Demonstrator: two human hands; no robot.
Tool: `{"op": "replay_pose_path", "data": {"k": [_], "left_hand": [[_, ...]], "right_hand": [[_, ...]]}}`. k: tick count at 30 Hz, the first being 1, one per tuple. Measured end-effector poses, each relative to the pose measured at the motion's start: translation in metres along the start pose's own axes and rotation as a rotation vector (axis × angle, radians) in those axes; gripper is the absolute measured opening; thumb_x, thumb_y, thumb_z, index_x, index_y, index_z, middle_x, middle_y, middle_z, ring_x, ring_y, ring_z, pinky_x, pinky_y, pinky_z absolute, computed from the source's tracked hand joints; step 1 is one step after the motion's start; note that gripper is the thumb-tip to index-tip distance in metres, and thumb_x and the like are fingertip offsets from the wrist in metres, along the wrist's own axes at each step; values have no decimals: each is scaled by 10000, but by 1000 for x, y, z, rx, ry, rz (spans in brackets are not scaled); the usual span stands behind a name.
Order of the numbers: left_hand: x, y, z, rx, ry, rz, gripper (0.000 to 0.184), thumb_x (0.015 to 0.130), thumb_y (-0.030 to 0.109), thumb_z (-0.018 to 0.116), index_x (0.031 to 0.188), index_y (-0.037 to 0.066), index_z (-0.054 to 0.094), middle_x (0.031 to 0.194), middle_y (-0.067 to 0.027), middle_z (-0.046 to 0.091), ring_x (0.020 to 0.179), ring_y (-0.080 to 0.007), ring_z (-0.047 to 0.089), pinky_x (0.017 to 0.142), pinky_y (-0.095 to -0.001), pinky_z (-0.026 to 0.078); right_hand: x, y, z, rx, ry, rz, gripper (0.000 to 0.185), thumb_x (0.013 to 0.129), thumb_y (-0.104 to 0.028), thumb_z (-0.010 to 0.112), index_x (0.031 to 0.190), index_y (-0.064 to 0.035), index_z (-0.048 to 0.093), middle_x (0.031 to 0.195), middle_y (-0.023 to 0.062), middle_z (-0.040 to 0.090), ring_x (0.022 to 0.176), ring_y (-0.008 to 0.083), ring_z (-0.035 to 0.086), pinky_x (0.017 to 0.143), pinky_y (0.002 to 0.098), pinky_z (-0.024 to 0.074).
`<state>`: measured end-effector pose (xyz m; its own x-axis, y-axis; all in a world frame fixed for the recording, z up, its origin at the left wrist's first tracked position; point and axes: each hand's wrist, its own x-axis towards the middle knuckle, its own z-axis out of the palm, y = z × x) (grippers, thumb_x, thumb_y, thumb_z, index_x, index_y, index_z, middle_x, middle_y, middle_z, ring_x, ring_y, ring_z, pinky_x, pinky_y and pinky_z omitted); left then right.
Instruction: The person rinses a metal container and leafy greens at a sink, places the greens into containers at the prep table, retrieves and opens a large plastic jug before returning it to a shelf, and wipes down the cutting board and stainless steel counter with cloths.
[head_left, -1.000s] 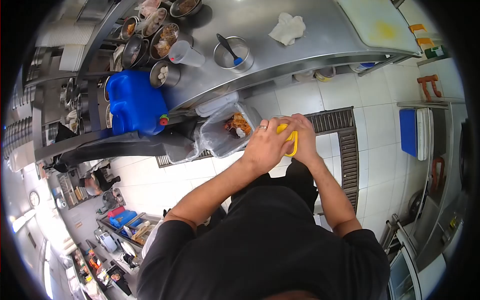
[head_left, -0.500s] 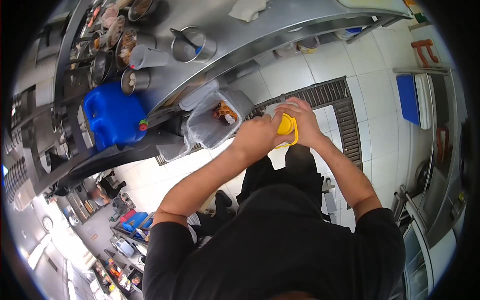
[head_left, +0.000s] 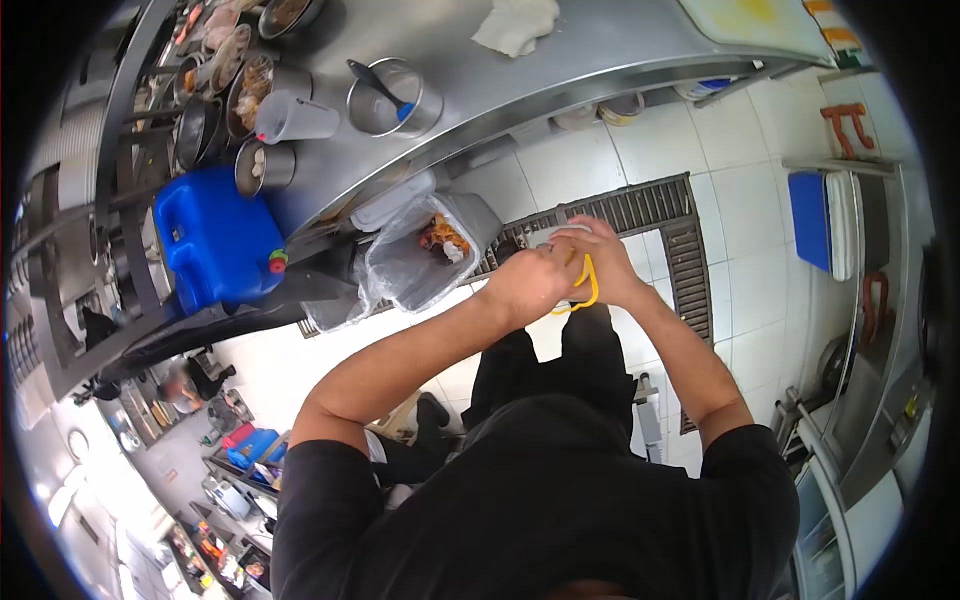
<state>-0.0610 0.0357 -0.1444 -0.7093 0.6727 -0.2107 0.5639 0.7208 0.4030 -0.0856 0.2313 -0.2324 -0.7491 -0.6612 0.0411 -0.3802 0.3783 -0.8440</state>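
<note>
In front of my lap, both hands are around a small container with a yellow rim (head_left: 592,286). Its body looks pale or grey and is mostly covered by my fingers. My left hand (head_left: 533,285) is closed over the top and near side, hiding the round yellow part. From the other side my right hand (head_left: 606,262) wraps the container, with some fingers stretched past its far end. What is inside does not show. Left of my hands stands a bin (head_left: 405,262) lined with a clear bag, with orange and white scraps in it.
A steel counter (head_left: 600,35) runs along the top, carrying a steel pot (head_left: 425,105) with a blue-tipped brush, a clear jug (head_left: 297,117) and several food pans. A blue jerrycan (head_left: 215,240) stands at left. A floor drain grate (head_left: 640,205) lies beyond my hands.
My left hand has shifted over the container and now covers the round yellow part that showed before. The container stays between both hands. The view has shifted slightly.
</note>
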Motion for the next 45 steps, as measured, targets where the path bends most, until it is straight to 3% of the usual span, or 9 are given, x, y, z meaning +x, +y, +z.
{"op": "replay_pose_path", "data": {"k": [5,10,17,19,20,23,27,38,45], "left_hand": [[-12,-17,3,-40,101,116,344,848,212,700,1080,-13,584,961,-159,619,824,-299,707,705,-391,603],[-12,-65,8,-487,239,-100,526,944,257,686,1428,113,539,1319,-149,634,1238,-309,606,1062,-414,473],[-37,-68,331,-1997,694,-1746,863,985,696,471,1590,97,328,1609,-159,375,1448,-320,387,1178,-537,281],[-20,-63,381,-2764,840,-1666,900,978,742,407,1617,128,254,1648,-123,312,1511,-347,274,1183,-618,222],[-11,-66,383,-2896,979,-1227,860,991,740,351,1602,138,302,1634,-88,347,1515,-329,286,1212,-564,226],[26,-111,460,-2692,1359,-889,796,1011,708,331,1582,155,347,1621,-70,371,1506,-296,313,1222,-514,242],[48,-175,465,-2688,1601,-1194,660,1053,602,356,1536,157,423,1544,-65,480,1420,-278,451,1167,-474,352],[100,-336,492,-2452,2273,-1082,548,1066,468,435,1469,101,496,1480,-87,548,1332,-275,542,1134,-425,415],[95,-384,464,-2518,2273,-915,553,1019,429,575,1464,111,500,1498,-87,532,1391,-258,477,1197,-411,319]], "right_hand": [[18,-1,1,79,-138,-47,680,604,-381,909,1186,-95,706,1255,43,684,1303,322,511,1114,458,388],[31,46,24,164,-151,42,603,650,-271,889,1186,-78,691,1232,83,685,1235,315,577,1089,418,443],[92,137,87,473,-228,441,383,836,-183,813,1173,-41,702,1144,84,734,1057,171,689,962,310,520],[118,158,119,442,-260,535,421,851,-241,820,1193,-25,701,1119,88,744,1022,158,692,935,308,523],[131,175,138,414,-289,578,428,854,-247,819,1198,-22,701,1118,89,743,1020,157,691,929,311,525],[174,232,186,410,-336,595,433,862,-278,815,1196,-24,706,1119,77,738,1027,150,677,919,313,520],[253,257,255,333,-387,627,448,871,-332,806,1198,-41,712,1125,54,730,1042,149,662,928,308,510],[330,362,314,285,1,446,706,957,-373,702,1513,-36,428,1531,100,460,1390,224,425,1152,342,338],[358,432,295,-625,-59,320,634,1030,-460,515,1495,-37,437,1516,95,478,1396,237,432,1174,355,330]]}}
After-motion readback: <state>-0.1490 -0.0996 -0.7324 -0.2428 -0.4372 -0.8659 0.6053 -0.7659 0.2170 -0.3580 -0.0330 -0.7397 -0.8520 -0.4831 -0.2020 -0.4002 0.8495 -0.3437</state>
